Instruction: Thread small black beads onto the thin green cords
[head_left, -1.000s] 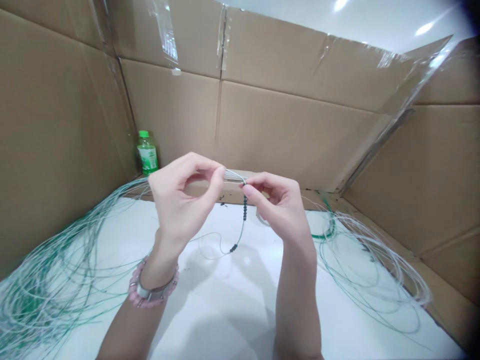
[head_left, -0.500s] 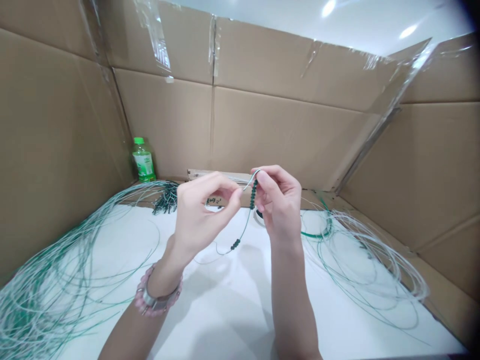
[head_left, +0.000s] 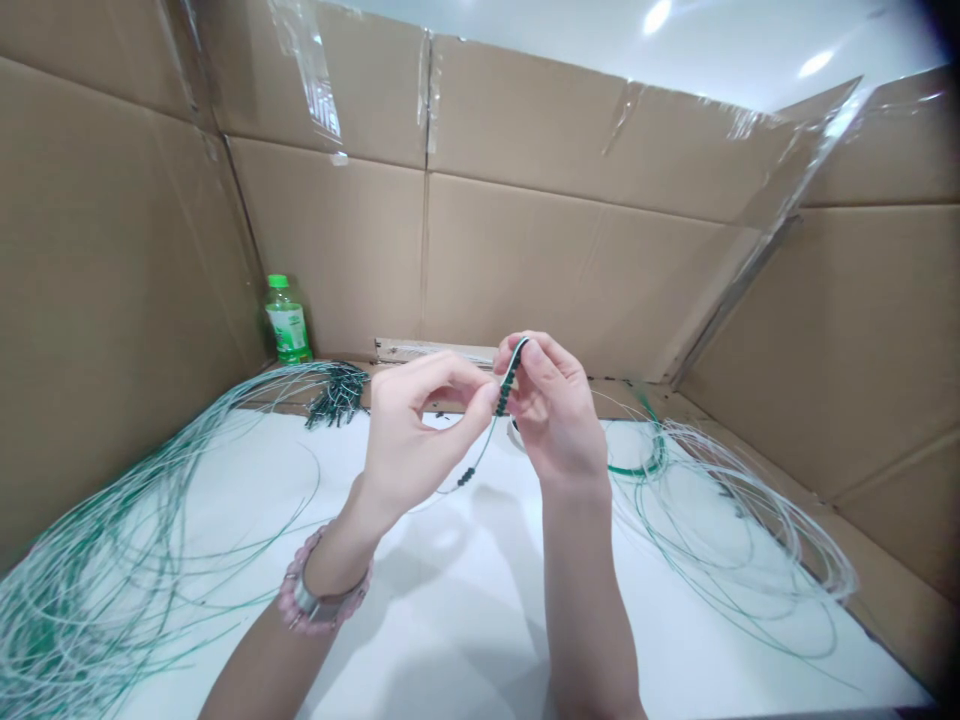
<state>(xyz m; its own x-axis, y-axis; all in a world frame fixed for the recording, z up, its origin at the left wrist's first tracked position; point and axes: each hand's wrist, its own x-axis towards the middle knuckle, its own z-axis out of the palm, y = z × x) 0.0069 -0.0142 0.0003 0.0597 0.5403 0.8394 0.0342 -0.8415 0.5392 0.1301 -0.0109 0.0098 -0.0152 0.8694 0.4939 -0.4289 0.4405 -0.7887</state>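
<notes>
Above the white table, my left hand pinches a thin pale-green cord between thumb and forefinger. My right hand grips the upper end of a dark green beaded or knotted strand, where the cord bends over. The two hands are close together, with the strand hanging between their fingertips. Lower on the hanging cord sits a small dark cluster, above the table. A pink beaded bracelet and a metal band are on my left wrist.
Green and white cords pile up on the left, ending in a dark bundle. More looped cords lie on the right. A green bottle stands at the back left. Cardboard walls surround the white table.
My left hand has moved slightly right, closer to my right hand and the dark strand. The strand's upper end now curves over at my right fingertips, and the lower cluster has shifted slightly left and up.
</notes>
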